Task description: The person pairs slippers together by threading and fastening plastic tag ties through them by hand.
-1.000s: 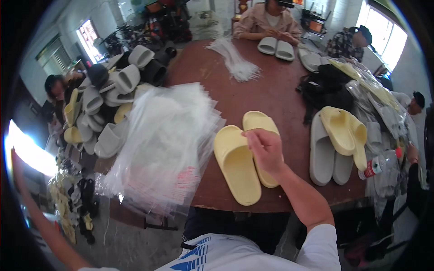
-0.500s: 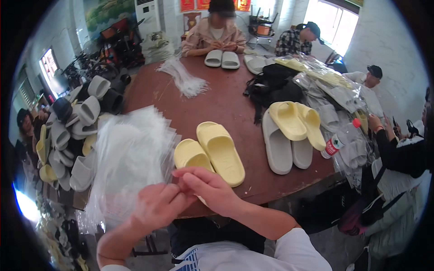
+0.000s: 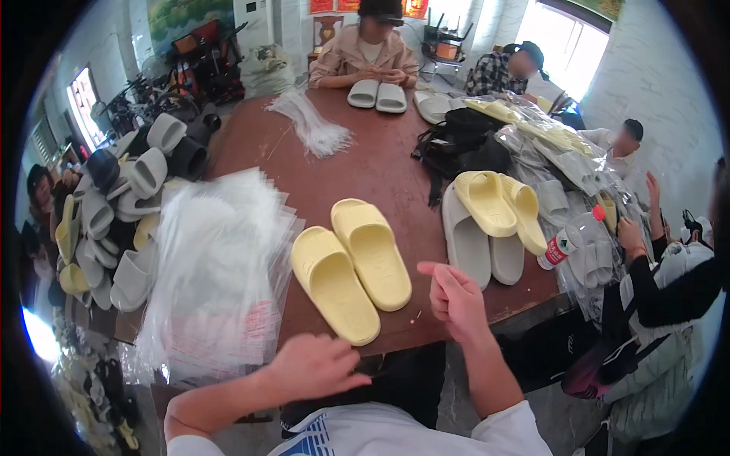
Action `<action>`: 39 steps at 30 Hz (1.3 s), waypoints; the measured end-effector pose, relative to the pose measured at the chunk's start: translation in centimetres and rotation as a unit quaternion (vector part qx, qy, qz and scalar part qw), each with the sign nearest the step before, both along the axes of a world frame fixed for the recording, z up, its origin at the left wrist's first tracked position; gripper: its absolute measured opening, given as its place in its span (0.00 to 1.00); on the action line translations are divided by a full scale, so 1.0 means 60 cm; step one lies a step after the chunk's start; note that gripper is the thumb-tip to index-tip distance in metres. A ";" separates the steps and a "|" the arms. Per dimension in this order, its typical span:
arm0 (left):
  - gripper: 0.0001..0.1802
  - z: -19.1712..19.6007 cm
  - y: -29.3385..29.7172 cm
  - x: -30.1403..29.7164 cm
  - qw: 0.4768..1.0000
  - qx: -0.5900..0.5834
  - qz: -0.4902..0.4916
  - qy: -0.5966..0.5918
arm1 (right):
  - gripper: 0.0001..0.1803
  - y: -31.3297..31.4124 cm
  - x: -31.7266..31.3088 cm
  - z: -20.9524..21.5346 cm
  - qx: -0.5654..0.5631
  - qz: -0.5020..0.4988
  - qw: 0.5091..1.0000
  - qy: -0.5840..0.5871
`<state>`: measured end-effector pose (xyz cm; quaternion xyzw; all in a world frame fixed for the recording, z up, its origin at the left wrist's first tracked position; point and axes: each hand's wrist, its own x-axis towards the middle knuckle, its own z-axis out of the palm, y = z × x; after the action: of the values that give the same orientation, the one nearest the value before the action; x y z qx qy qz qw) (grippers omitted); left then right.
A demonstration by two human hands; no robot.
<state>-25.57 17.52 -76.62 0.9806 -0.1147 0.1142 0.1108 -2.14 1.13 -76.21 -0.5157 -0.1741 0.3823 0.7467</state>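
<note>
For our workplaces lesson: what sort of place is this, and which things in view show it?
Probably a small footwear packing workshop: yellow slides on the brown table, a stack of clear plastic bags, and heaps of grey slides beside it.

The brown round surface [image 3: 365,171] carries a pair of yellow slippers [image 3: 351,266] near its front edge, a stack of clear plastic bags [image 3: 217,266] at left, grey slippers [image 3: 479,247] at right, white ties [image 3: 312,125] and a black bag [image 3: 460,140] farther back.
</note>
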 end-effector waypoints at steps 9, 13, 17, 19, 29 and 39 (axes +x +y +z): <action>0.26 -0.007 0.203 0.076 0.956 -0.128 0.257 -0.066 | 0.18 -0.024 -0.006 -0.027 -0.299 0.223 0.923 -0.092; 0.22 -0.029 0.258 0.127 0.952 -0.176 0.240 -0.079 | 0.19 -0.011 0.008 -0.016 -0.359 0.252 0.898 -0.040; 0.18 -0.052 0.303 0.182 0.958 -0.209 0.192 -0.040 | 0.19 -0.001 -0.005 0.001 -0.400 0.286 0.869 -0.056; 0.18 -0.057 0.309 0.200 0.953 -0.243 0.181 0.019 | 0.19 0.003 -0.015 0.009 -0.411 0.305 0.856 -0.071; 0.17 -0.099 0.284 0.243 0.942 -0.306 0.134 0.018 | 0.18 0.001 -0.009 0.009 -0.371 0.263 0.890 0.033; 0.13 -0.079 0.198 0.266 0.954 -0.283 0.083 0.056 | 0.18 -0.002 0.025 -0.003 -0.405 0.227 0.886 0.014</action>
<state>-9.60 29.43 -81.36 0.9200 0.0105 0.0959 0.3799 -0.63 1.03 -76.38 -0.7142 -0.1062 0.5857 0.3682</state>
